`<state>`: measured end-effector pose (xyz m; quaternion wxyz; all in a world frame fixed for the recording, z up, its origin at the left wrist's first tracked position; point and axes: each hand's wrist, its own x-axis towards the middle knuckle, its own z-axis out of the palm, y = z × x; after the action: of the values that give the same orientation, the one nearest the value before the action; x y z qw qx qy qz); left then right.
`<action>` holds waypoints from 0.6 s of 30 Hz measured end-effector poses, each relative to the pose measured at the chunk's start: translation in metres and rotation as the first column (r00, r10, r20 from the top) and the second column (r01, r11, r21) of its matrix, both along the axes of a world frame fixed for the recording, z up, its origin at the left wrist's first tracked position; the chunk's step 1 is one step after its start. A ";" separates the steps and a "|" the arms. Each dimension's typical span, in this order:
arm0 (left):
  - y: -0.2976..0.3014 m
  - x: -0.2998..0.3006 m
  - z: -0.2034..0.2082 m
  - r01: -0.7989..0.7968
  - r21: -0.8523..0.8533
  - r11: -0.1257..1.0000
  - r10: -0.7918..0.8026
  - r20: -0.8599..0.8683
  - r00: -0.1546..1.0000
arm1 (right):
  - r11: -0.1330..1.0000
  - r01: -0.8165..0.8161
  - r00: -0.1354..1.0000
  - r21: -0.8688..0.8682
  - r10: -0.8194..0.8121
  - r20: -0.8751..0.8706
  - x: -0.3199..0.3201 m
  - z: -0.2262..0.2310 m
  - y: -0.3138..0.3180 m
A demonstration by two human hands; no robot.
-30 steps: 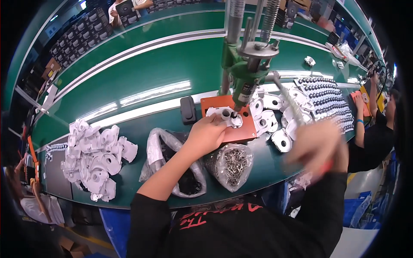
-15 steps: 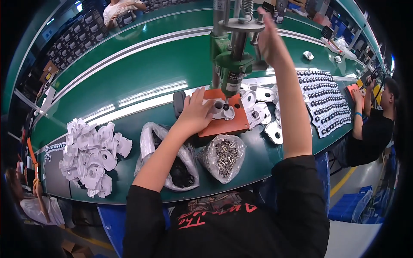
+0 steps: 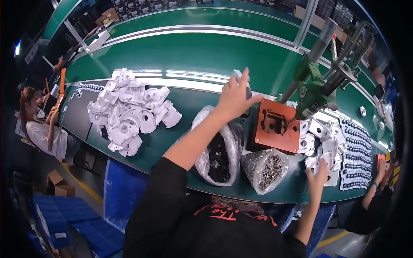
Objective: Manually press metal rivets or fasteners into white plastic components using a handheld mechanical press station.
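Observation:
My left hand (image 3: 234, 98) is raised beside the orange fixture block (image 3: 267, 136), thumb and fingers spread. A pale blurred thing (image 3: 238, 75) shows at its fingertips; I cannot tell whether they touch it. Low on the right, my right hand (image 3: 317, 177) has its thumb and fingers about a white plastic part (image 3: 327, 158) at the edge of several other white parts (image 3: 306, 144). The fixture's dark recess holds no white part. Over its right side leans a green hand press (image 3: 310, 92), which neither hand touches.
Between my arms stand a clear bag of black pieces (image 3: 235, 161) and a bag of metal screws (image 3: 271, 168). A big heap of white parts (image 3: 129, 107) lies left. Rows of assembled parts (image 3: 356, 150) lie right. Co-workers sit at both ends; a green belt (image 3: 189, 53) runs behind.
My right hand has left the press and come down to the white parts. My left hand has lifted off the fixture, and the white part there is gone. The view has swung left.

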<state>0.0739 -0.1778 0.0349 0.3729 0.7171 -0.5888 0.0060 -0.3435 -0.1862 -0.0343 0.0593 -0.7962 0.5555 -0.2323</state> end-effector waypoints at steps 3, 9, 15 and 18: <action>0.018 0.036 -0.010 -0.039 0.149 0.988 0.017 0.144 0.989 | 0.994 0.091 0.983 0.064 -0.080 -0.166 0.017 -0.007 0.018; 0.099 0.124 -0.019 -0.469 0.212 0.857 0.415 0.253 0.874 | 0.993 0.111 0.991 0.028 -0.112 0.078 0.024 -0.009 0.014; 0.160 0.166 -0.046 -0.705 0.311 0.638 0.632 0.312 0.709 | 0.997 0.038 0.993 -0.070 -0.030 0.116 0.028 -0.019 -0.005; 0.159 0.171 -0.060 -0.653 0.329 0.682 0.572 0.316 0.757 | 0.999 0.044 0.957 -0.018 -0.037 0.289 0.028 -0.006 -0.002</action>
<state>0.2451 -0.0183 -0.0253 0.1287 0.9315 -0.3326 0.0716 -0.3158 -0.1885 -0.0401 0.1254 -0.7430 0.5541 -0.3540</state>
